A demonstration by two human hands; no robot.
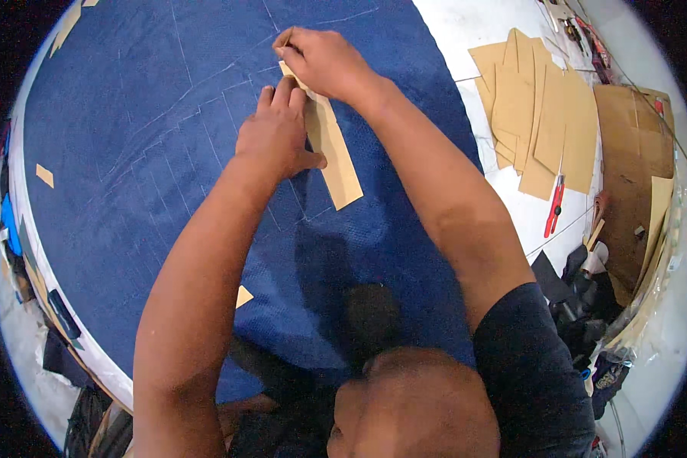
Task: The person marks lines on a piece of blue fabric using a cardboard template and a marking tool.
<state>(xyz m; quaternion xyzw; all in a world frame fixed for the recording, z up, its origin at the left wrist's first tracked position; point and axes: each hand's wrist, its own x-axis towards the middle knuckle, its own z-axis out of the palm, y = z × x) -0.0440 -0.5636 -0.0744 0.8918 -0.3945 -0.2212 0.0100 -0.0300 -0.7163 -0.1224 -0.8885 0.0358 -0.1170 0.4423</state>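
A long, narrow tan card strip (341, 174) lies slantwise on the blue fabric (404, 99), which is marked with thin white lines. My left hand (271, 141) presses the strip down, its fingers stretched over the upper part and its thumb on the right-hand side. At the strip's far end, the fingers of my right hand (322, 65) are pinched together close to the fabric. Whatever they hold, if anything, is hidden by the fingers. White outlines of panels run across the fabric to the left of both hands.
Several tan card pieces (523, 114) lie overlapped on the white surface at right, with a red-handled cutter (556, 206) beside them. Farther right are a brown cardboard sheet (620, 145) and black scraps (580, 301). Small tan pieces (45, 175) also rest on the fabric.
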